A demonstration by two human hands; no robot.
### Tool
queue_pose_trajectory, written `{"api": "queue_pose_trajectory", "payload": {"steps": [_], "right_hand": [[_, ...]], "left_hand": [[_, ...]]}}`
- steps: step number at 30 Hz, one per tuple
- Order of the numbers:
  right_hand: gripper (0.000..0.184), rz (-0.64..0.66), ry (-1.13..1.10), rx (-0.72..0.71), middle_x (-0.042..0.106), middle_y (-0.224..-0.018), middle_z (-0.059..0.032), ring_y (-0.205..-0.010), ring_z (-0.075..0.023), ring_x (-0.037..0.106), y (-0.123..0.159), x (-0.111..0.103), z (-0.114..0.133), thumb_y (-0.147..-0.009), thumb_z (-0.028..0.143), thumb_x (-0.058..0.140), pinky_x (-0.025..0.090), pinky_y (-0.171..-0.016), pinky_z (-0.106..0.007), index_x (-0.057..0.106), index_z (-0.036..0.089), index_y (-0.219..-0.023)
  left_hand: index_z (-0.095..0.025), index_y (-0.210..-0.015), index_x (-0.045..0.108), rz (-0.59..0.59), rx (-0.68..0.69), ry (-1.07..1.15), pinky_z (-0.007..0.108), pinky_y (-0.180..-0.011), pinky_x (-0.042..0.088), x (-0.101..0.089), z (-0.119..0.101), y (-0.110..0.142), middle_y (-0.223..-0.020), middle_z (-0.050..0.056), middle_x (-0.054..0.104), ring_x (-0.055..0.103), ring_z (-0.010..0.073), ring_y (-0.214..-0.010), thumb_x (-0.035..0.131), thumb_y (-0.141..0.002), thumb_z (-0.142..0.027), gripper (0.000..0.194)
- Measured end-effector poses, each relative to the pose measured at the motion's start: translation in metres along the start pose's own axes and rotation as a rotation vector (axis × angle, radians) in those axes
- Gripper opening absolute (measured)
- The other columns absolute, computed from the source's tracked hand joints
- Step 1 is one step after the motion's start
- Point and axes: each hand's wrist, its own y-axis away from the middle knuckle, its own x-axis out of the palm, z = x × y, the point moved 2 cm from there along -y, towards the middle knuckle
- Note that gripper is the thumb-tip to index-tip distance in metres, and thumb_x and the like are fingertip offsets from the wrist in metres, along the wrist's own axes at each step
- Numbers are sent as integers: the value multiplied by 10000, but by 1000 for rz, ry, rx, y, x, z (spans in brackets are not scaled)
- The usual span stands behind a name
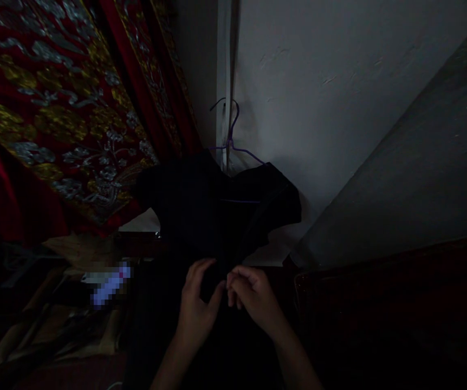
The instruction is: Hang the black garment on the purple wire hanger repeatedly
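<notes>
A black short-sleeved garment (185,200) hangs on a thin purple wire hanger (247,153) in front of me, its neckline open in a V. At the bottom of that V my right hand (253,295) is closed, with thumb and fingers pinched at the garment's front edge. Just left of it, my left hand (199,303) is at the front of the garment, its thumb and curved fingers apart. The left thumb tip comes close to the right fingertips. Dim light and dark cloth hide any small fastening there.
A red cloth (75,124) with gold and silver embroidery hangs at the left. Behind the hanger are a narrow upright strip (223,54) and a pale wall (318,97). Dark reddish furniture (380,303) stands at the right. Cluttered items, partly blurred, lie lower left.
</notes>
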Motion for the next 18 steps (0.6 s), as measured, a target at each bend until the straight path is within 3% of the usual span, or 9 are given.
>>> {"api": "queue_pose_trajectory", "payload": {"steps": [1, 5, 8, 12, 18], "right_hand": [[244, 1, -9, -2, 599, -521, 5, -414, -87, 469, -1, 0, 0, -806, 386, 595, 329, -419, -202, 620, 174, -688], [317, -51, -51, 4, 653, -552, -22, -364, -67, 443, -3, -4, 7, -792, 454, 653, 309, -383, -194, 691, 145, -728], [382, -55, -177, 71, 607, -468, -12, -307, -68, 400, -14, -10, 23, -749, 526, 686, 235, -334, -196, 670, 151, -677], [330, -94, -275, 37, 584, -440, -6, -304, -47, 361, -49, -17, 70, -655, 461, 738, 170, -330, -187, 674, 138, -634], [191, -217, -235, -188, 631, -497, -17, -309, -41, 393, -100, -18, 152, -720, 306, 634, 191, -332, -178, 642, 138, -630]], "left_hand": [[-231, -1168, 658, 42, 17, 13, 349, -907, 545, 7, -1, -2, -1123, 65, 700, 679, 229, -1048, 651, -849, -134, 333], [-208, -911, 660, 4, 71, 59, 287, -722, 527, 27, -7, -5, -841, 24, 681, 667, 190, -804, 610, -884, -142, 87], [-208, -891, 648, -19, 73, 100, 276, -721, 510, 37, -8, -4, -825, 17, 672, 658, 176, -790, 583, -925, -152, 93], [-199, -877, 633, -64, 39, 88, 270, -736, 504, 50, 0, 0, -829, 18, 665, 657, 171, -791, 599, -932, -171, 71], [-191, -791, 610, -18, -55, 129, 244, -655, 500, 79, 6, 24, -730, 1, 648, 648, 158, -690, 611, -939, -222, 151]]}}
